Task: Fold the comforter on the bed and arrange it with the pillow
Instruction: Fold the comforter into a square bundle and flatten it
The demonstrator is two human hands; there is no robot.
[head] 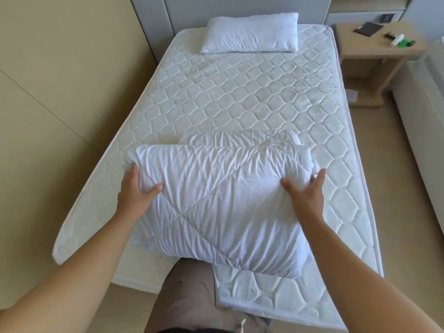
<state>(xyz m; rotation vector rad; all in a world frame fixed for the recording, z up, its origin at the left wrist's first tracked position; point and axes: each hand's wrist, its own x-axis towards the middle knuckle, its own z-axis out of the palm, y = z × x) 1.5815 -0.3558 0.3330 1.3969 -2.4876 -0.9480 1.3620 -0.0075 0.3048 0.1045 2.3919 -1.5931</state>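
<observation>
Under my left grip (134, 188) and right grip (305, 188) the comforter (216, 200) is soft white cloth, matt, crumpled and stitched in diagonal lines. Beyond my grips the bed (240, 97) shows matt quilted fabric, and the pillow (249, 33) wrinkled white cloth. The nightstand (374, 54), far right of them, looks like smooth pale wood.

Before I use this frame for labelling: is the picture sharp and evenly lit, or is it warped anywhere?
Head view: soft, even daylight, no glare; the mattress edges bow from wide-angle distortion; the nightstand items look blurry; the comforter creases stay clear.
</observation>
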